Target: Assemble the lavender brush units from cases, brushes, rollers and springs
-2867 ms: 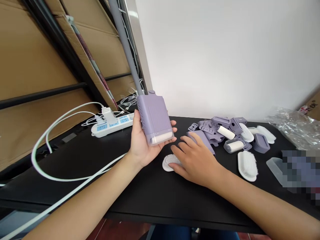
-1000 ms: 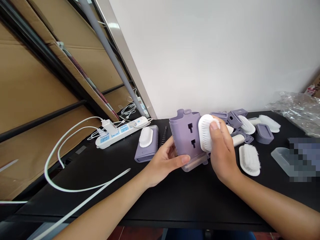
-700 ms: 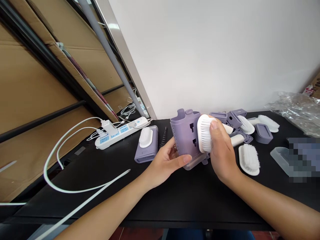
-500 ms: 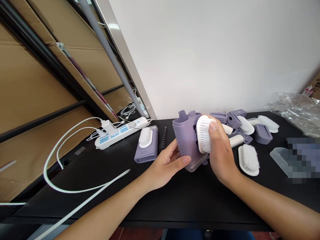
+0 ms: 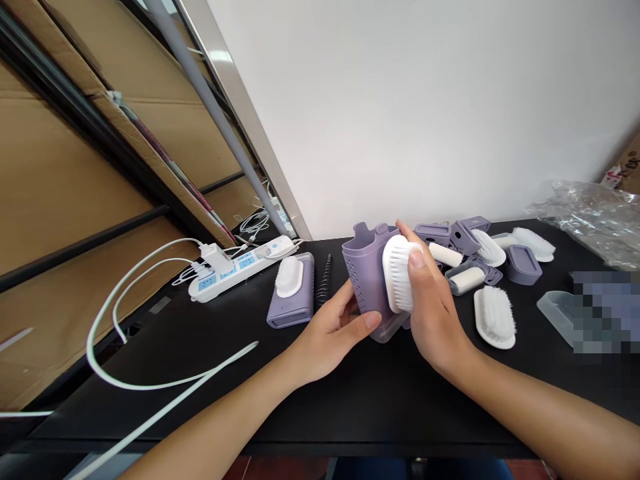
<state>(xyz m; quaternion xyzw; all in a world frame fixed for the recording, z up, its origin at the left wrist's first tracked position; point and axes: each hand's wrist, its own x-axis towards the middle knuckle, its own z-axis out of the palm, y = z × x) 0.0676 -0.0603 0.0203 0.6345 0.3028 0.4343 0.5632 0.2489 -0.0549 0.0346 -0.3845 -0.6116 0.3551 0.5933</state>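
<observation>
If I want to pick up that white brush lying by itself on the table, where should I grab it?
Take the loose white brush from above, pinching its two long sides near the middle. It lies flat on the black table with bristles facing up and its smooth oval back down, so the narrow sides are probably the easiest firm part to hold. Come from the near side; the purple parts crowd behind it.

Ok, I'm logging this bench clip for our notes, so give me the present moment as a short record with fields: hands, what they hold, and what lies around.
left hand: left hand grips the lower side of the purple case, held above the table
right hand: right hand presses a white brush against the case's face
table: black table
left of hands: finished purple unit with a brush on top; white power strip
right of hands: loose brush, pile of purple parts, clear plastic bag
</observation>
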